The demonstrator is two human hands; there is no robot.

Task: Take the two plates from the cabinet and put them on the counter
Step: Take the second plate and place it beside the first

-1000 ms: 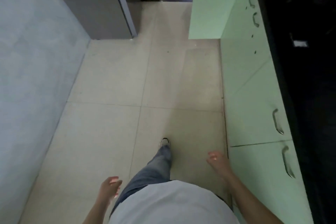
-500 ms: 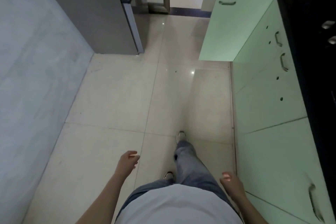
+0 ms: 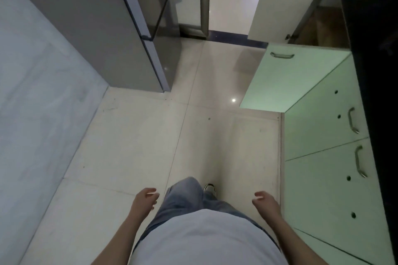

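Plates: not in view, so I can record no facing or long axis for them. My guess is they sit in the cabinet whose green door stands swung out over the floor ahead on my right; its interior is hidden behind the door.

Step in hand, as I judge it: the approach, nothing fetched yet.

Left hand and right hand: both empty, fingers loosely curled, low at my sides.

Next move calls for stepping round that door, then reaching in. The dark counter runs along my right.

Fridge left, cabinets right.
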